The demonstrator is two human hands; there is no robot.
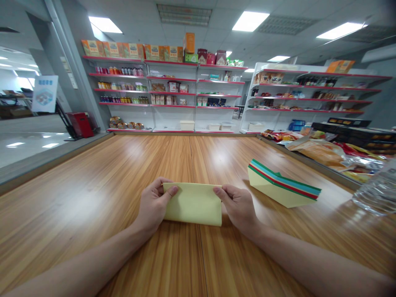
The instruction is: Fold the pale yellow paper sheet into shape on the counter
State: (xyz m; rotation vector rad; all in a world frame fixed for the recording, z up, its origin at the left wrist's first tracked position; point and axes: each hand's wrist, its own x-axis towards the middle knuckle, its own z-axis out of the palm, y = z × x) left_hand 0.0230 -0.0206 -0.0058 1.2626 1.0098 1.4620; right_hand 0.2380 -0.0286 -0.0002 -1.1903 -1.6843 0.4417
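Left hand (154, 202): thumb and fingers pinched on the left end of a yellow paper (192, 207). Right hand (239, 204): likewise, right end. Paper: folded, stretched between both hands, above a wooden table (167, 159). Boat-shaped folded paper (272, 187), striped edge: right of the right hand. Clear plastic bottle (379, 194): far right. Stocked shelves (173, 62): beyond the table.

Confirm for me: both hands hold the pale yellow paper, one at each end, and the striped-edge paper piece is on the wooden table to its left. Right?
One slip: the striped-edge paper piece is to the right of the pale yellow paper, as the head view shows. It is on the wooden table, and the left hand and right hand hold the paper's ends.
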